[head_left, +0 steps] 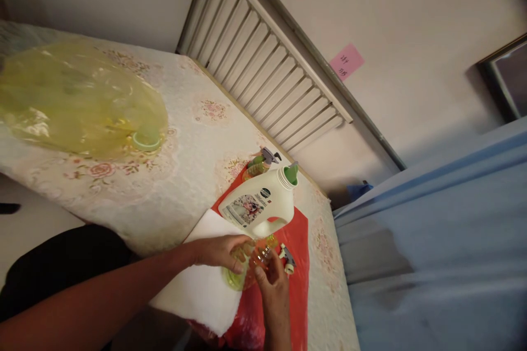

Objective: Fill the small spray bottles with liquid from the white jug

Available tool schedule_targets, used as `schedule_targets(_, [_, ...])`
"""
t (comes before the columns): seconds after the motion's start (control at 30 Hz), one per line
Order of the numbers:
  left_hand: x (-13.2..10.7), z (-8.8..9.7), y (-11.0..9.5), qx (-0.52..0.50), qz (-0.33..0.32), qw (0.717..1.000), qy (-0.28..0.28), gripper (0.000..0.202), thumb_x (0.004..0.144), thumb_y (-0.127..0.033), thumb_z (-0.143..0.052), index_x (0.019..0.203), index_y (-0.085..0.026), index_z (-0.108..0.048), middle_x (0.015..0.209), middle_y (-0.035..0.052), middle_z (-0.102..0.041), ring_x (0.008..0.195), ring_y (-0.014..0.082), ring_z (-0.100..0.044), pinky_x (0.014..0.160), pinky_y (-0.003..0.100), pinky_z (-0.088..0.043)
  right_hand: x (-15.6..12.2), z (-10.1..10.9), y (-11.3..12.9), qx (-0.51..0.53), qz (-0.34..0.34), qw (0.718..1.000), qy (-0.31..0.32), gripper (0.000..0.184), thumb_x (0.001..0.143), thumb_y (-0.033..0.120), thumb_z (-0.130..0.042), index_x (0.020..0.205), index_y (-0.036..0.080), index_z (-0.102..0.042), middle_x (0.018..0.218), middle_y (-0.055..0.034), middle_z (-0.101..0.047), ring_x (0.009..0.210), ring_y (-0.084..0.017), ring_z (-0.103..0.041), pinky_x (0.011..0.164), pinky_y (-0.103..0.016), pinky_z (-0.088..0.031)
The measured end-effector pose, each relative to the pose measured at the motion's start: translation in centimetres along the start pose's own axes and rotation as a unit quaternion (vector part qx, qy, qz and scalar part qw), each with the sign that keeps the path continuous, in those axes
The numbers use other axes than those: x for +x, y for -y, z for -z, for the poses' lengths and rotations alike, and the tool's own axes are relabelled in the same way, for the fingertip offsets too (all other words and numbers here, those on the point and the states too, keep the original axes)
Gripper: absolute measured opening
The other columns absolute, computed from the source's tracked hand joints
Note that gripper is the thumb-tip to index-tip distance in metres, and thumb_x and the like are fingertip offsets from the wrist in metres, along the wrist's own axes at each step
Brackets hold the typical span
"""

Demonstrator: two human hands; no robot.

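Note:
A clear plastic bottle with yellow-green at its base is between my hands, tilted over a white cloth and red plastic. My left hand is closed around its side. My right hand has its fingers curled at the ribbed neck end, which looks orange against the red. A loose spray trigger head lies just beyond my right fingers. Right behind my hands stands a cream detergent jug with its cap off and a green spout in the mouth. My fingers hide part of the bottle.
Behind the jug is a spray bottle with a grey trigger. A white cloth and red plastic sheet cover the near table. A yellow plastic bag with a green ring-shaped cap lies left. A radiator and blue curtain border the table.

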State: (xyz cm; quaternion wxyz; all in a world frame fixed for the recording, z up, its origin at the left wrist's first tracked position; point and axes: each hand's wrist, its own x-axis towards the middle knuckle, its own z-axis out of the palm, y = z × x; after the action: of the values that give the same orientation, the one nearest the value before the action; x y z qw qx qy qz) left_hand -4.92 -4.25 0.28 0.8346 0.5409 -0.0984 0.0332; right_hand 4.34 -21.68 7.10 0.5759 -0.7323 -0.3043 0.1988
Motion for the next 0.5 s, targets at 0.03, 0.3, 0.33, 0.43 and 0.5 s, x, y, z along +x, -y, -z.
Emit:
schedule_targets(0.03, [0.0,0.0,0.0,-0.004,0.001,1.0,-0.001,0.068,0.069,-0.037,-0.087,0.129,-0.024,-0.057,0.127,0.0063,-0.066,0.119,0.0287,-0.06,0.099,0.038,-0.047,0.1,0.3,-0.1,-0.004,-0.001,1.0,0.011,0.05,0.071,0.038,-0.079,0.119,0.027,-0.069,0.12,-0.0061,-0.073,0.11,-0.028,-0.069,0.095,-0.04,-0.056])
schedule_targets(0.3, [0.2,0.3,0.2,-0.031,-0.007,0.999,-0.003,0.074,0.066,-0.039,-0.089,0.132,-0.025,-0.057,0.132,0.0068,-0.064,0.124,0.0293,-0.057,0.105,0.041,-0.044,1.9,2.9,-1.1,0.063,-0.026,0.997,-0.04,0.049,0.081,0.044,-0.071,0.127,0.024,-0.067,0.124,-0.0099,-0.071,0.113,-0.03,-0.068,0.094,-0.043,-0.057])
schedule_targets(0.33, [0.2,0.3,0.3,-0.028,-0.005,1.0,-0.003,0.075,0.066,-0.038,-0.089,0.132,-0.025,-0.057,0.131,0.0065,-0.064,0.123,0.029,-0.057,0.104,0.04,-0.045,2.4,3.1,-1.0,0.068,-0.029,0.995,-0.062,0.049,0.081,0.044,-0.072,0.125,0.023,-0.067,0.12,-0.0105,-0.072,0.109,-0.029,-0.07,0.091,-0.041,-0.058])
schedule_targets(0.43, [0.3,0.5,0.7,-0.017,0.003,1.0,-0.006,0.077,0.065,-0.036,-0.09,0.134,-0.025,-0.057,0.128,0.0058,-0.064,0.121,0.0287,-0.057,0.101,0.04,-0.046,4.7,3.3,-0.7,0.033,-0.038,0.992,-0.118,0.057,0.075,0.042,-0.078,0.125,0.02,-0.064,0.115,-0.0106,-0.074,0.105,-0.026,-0.071,0.08,-0.032,-0.058])
schedule_targets(0.5, [0.2,0.6,0.7,-0.011,0.006,1.0,-0.008,0.078,0.065,-0.035,-0.09,0.135,-0.026,-0.056,0.129,0.0053,-0.064,0.121,0.0287,-0.057,0.101,0.039,-0.046,6.5,3.1,-0.5,0.008,-0.021,0.991,-0.134,0.062,0.071,0.04,-0.079,0.127,0.019,-0.061,0.118,-0.0103,-0.073,0.108,-0.024,-0.069,0.078,-0.029,-0.057])
